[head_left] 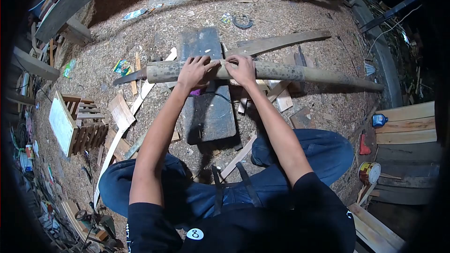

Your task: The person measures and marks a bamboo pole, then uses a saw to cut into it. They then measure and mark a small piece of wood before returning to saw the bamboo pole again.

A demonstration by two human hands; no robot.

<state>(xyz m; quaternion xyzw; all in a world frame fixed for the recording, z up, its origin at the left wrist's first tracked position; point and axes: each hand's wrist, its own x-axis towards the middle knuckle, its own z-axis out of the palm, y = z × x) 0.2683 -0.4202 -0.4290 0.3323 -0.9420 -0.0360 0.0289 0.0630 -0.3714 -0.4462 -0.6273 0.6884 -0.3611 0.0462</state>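
Note:
A long spotted bamboo pole [281,71] lies crosswise over a dark wooden block [209,124] in front of me. My left hand [195,72] rests on the pole with its fingers curled over the top. A short way to the right, my right hand [241,70] bends its fingers over the same pole, its thumb side toward the left hand. Between the two hands the pole's surface looks pale; whether they pinch something small there I cannot make out. Just below the left hand shows a bit of a purple thing [196,92], mostly hidden.
Wood shavings cover the ground. A dark flat blade [127,78] sticks out by the pole's left end. Behind the pole lies a long board [286,42]. A slatted wooden crate [89,126] stands left; a paint can [370,172] and blue bottle [379,120] stand right.

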